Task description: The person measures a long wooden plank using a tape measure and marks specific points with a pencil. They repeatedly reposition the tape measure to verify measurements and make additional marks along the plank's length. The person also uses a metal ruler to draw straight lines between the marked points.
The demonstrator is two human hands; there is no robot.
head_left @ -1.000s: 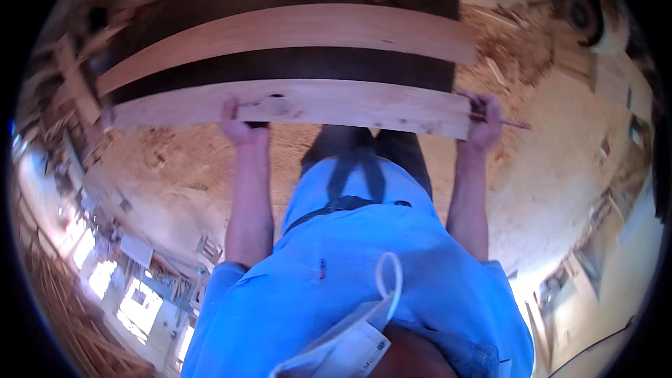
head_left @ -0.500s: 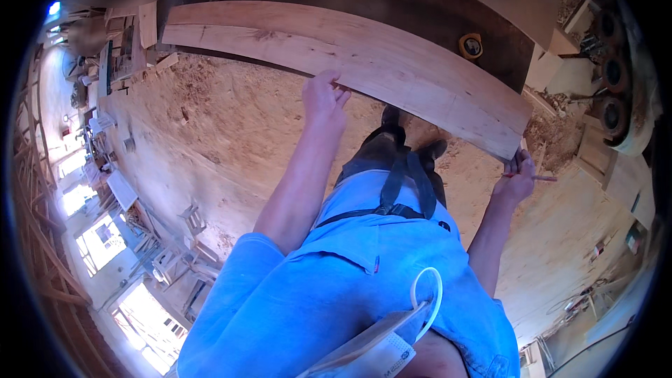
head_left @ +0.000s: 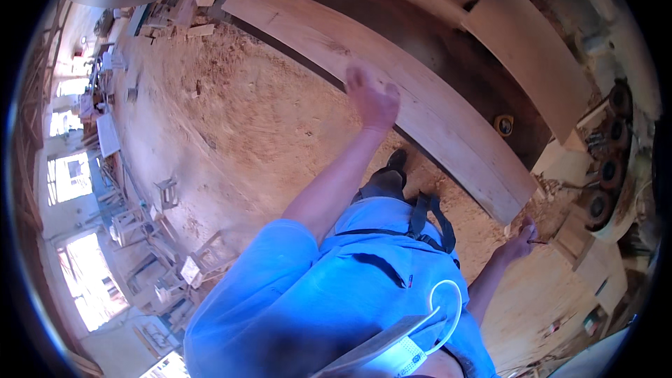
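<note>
A long, pale wooden board (head_left: pixel 427 101) lies along the near edge of a dark bench top (head_left: pixel 448 49). Over the board's near edge, around its middle, is my left hand (head_left: pixel 374 101); its thumb and fingers are apart and it holds nothing. My right hand (head_left: pixel 518 243) is beside the board's right end, closed round a thin reddish pencil (head_left: pixel 537 241). Whether its fingertips touch the board I cannot tell. On the dark surface past the board sits a yellow and black tape measure (head_left: pixel 503 125).
Wide wooden panels (head_left: pixel 528 52) lie along the bench's far side. Round dark wheel-like parts (head_left: pixel 610 173) stand at the right. Sawdust covers the floor (head_left: pixel 231 119) before me. Wooden frames (head_left: pixel 133 227) and offcuts are stacked at the left, by bright windows.
My view has turned, so the board slants more steeply. My left hand has gone from below the near edge to over the board. The right hand still holds the pencil near the board's end.
</note>
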